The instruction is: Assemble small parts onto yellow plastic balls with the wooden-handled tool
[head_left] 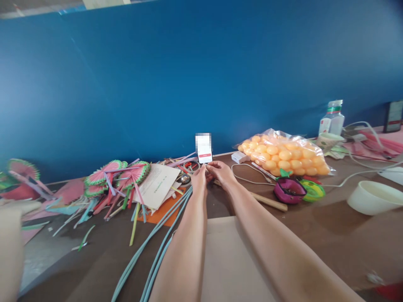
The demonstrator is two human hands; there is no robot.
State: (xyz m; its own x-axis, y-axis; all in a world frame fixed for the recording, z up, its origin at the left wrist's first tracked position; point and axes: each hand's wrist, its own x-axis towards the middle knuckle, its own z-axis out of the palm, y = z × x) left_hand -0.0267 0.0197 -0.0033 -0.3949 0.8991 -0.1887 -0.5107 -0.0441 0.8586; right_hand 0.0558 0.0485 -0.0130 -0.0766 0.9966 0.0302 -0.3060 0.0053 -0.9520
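Both hands meet over the table, just in front of a phone (205,158) that stands upright against the blue wall. My left hand (199,178) has its fingers pinched together, close to the right fingertips. With thumb and fingers bent inward, my right hand (222,172) is closed too. Whatever lies between the fingertips is too small and hidden to name. Long pale-blue strips (157,228) run along the table beside my left forearm. A wooden stick (270,201) lies to the right, below my right wrist.
Left are pink-and-green folded paper fans (134,175), printed paper (159,184) and another person's arm (11,247). Right are a bag of orange balls (285,155), a purple pouch (289,191), a white bowl (374,198), a bottle (332,119) and a white cable (341,183).
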